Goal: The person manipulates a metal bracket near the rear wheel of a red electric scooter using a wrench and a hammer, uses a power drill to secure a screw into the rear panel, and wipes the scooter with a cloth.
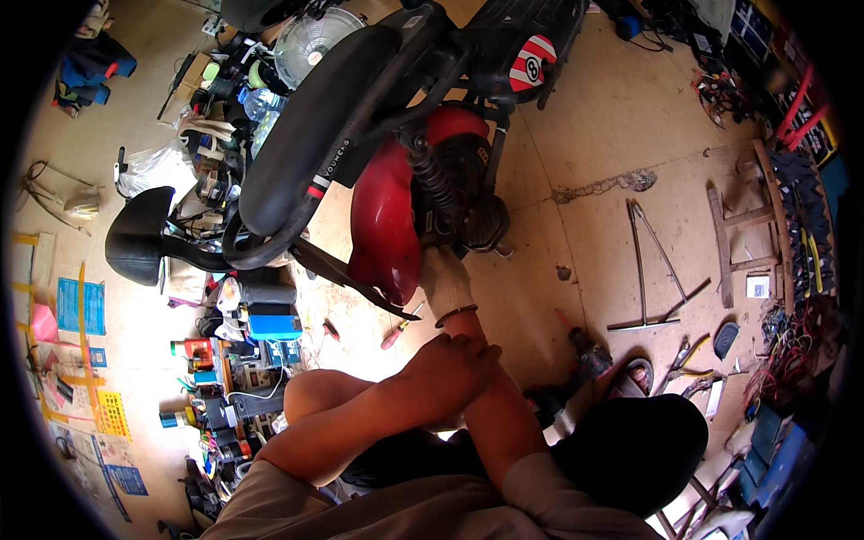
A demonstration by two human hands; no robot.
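Observation:
A black scooter or moped (321, 117) with a long padded seat stands in front of me. Below its seat are a glossy red fender (382, 220) and a black coil shock absorber (432, 175). My right hand (447, 279), in a pale knitted glove, reaches up beside the fender to the dark wheel-side parts (484, 225). Its fingertips are hidden there. My bare left hand (457, 367) crosses over with its fingers curled against my right forearm. A screwdriver (392, 338) lies on the floor near the fender's lower tip.
Tools and parts crowd the left, including a blue box (274, 326) and a fan (315, 56). A black backrest (141, 236) juts from the scooter. At right lie a metal frame (641, 270), a wooden frame (774, 229), a power drill (589, 353) and pliers (691, 357).

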